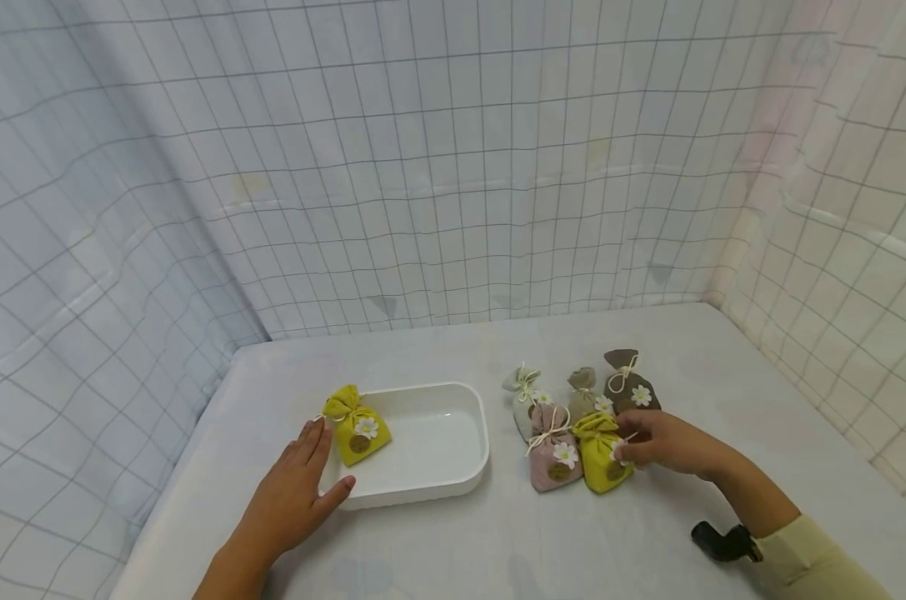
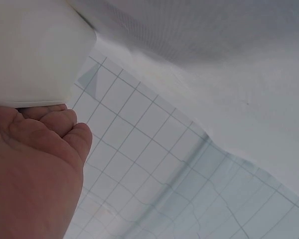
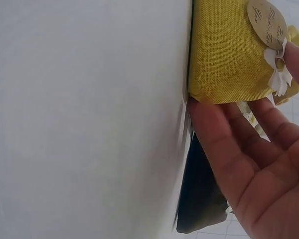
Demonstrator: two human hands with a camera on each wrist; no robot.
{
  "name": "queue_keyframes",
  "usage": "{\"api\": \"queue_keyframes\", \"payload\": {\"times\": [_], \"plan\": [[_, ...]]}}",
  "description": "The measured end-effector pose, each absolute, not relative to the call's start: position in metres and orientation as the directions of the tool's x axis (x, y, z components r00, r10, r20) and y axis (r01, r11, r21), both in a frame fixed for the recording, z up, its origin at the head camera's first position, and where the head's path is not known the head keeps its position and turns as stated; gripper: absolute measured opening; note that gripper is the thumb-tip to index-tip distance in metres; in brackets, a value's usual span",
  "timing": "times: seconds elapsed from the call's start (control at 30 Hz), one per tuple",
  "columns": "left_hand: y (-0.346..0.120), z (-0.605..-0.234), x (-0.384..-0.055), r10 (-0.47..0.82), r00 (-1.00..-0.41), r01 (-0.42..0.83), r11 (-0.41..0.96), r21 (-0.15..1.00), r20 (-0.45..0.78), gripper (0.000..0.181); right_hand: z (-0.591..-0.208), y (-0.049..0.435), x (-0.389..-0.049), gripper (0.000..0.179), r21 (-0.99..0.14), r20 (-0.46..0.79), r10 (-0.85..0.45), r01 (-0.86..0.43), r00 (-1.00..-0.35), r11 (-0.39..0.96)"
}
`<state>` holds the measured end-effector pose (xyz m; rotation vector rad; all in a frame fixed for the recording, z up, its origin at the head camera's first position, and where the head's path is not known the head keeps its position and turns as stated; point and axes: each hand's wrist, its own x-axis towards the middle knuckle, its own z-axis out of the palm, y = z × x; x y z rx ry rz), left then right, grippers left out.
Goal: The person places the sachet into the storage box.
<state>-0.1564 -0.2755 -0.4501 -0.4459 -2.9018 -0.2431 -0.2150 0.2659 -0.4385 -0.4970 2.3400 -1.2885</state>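
Observation:
My left hand (image 1: 291,492) rests against the left side of a white tray (image 1: 441,488), fingers straight along the wall and thumb over the near corner. Inside the tray's left part lies a yellow drawstring sachet (image 1: 355,433) with a white flower and round tag, its tied top on the rim. To the right, my right hand (image 1: 673,443) pinches a second yellow sachet (image 1: 597,458) at its right edge. In the right wrist view, the thumb is at that sachet's flower (image 3: 278,69), with fingers along the cloth's edge. A pink sachet (image 1: 552,467) lies directly beside it.
Behind the pink and yellow sachets lie a pale green sachet (image 1: 523,408), a beige sachet (image 1: 583,400) and a dark brown sachet (image 1: 623,393). A black object (image 1: 723,542) is by the right wrist. Grid-patterned curtains (image 1: 437,183) surround the white table (image 1: 573,550).

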Motion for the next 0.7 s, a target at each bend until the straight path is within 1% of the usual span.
{"api": "queue_keyframes", "payload": {"times": [0.2,0.47,0.7], "plan": [[-0.2761,-0.4498,-0.1562,0.278,-0.937,0.31,0.941,0.135,0.212,0.084,-0.438,0.2657,-0.215,0.049,-0.88,-0.215,-0.506,-0.058,-0.835,0.471],[-0.2757,-0.4491,-0.1564,0.278,-0.937,0.31,0.941,0.133,0.211,0.084,-0.4379,0.2658,-0.215,0.047,-0.877,-0.207,-0.513,-0.075,-0.833,0.475],[-0.2747,-0.4485,-0.1562,0.276,-0.938,0.307,0.942,0.134,0.21,0.084,-0.4369,0.264,-0.2149,0.046,-0.855,-0.19,-0.492,-0.103,-0.85,0.509]]}}
